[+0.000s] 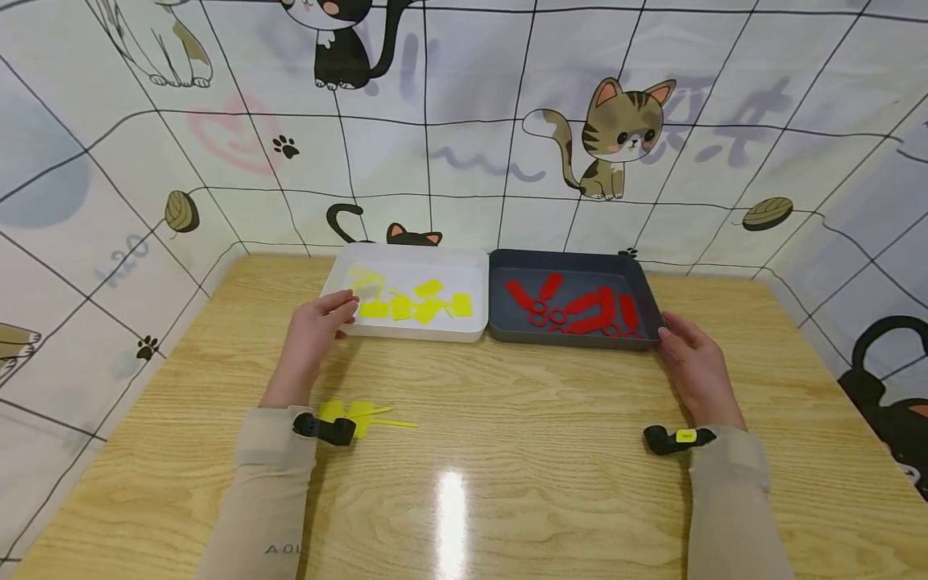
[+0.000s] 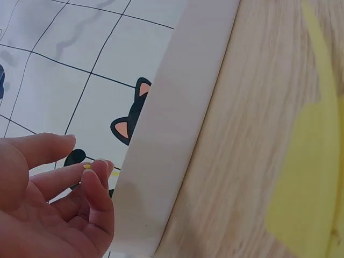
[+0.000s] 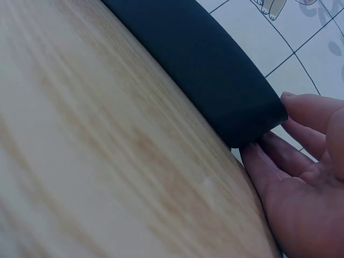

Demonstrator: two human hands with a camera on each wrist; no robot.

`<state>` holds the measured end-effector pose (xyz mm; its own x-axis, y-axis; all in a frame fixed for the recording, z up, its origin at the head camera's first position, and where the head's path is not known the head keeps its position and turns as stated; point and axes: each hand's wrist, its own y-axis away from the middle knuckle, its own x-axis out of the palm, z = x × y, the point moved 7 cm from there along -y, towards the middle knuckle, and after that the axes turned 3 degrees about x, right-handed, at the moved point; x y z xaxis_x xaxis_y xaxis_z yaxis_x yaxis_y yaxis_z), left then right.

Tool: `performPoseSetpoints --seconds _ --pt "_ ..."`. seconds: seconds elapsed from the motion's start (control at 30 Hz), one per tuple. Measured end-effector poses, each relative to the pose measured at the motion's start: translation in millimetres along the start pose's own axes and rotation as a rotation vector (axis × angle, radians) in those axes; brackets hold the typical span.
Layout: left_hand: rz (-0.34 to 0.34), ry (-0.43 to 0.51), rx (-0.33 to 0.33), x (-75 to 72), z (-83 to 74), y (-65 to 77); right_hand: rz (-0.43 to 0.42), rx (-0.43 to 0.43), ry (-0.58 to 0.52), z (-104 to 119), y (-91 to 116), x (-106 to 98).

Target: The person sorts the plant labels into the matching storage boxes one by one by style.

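Observation:
My left hand (image 1: 316, 330) is at the front left corner of a white tray (image 1: 416, 256), thumb and fingers loosely curved, with nothing visible between them in the left wrist view. Several flat yellow tags (image 1: 374, 309) with thin tails lie in that tray. A blurred yellow shape (image 1: 365, 279) shows just past the fingertips. My right hand (image 1: 693, 358) holds the front right corner of a dark grey tray (image 1: 565, 256), thumb at the rim (image 3: 284, 107) and fingers low against the corner. Several flat red tags (image 1: 582, 304) with ring ends lie inside it.
More yellow tags (image 1: 360, 415) lie on the wooden table (image 1: 507, 403) beside my left wrist. Both trays stand side by side near a wall covering (image 1: 471, 161) printed with cats and grid lines, which borders the table's back and sides.

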<state>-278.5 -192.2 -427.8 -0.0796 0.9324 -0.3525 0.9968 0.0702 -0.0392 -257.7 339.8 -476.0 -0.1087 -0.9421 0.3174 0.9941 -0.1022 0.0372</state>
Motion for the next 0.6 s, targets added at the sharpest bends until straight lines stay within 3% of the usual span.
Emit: performPoseSetpoints --seconds 0.37,0.6 --pt "0.056 0.006 -0.047 3.8 1.7 -7.2 0.007 -0.024 -0.025 2 -3 -2" --pt "0.084 0.006 -0.117 0.8 7.5 -14.6 -0.019 -0.025 0.047 0 -3 -3"
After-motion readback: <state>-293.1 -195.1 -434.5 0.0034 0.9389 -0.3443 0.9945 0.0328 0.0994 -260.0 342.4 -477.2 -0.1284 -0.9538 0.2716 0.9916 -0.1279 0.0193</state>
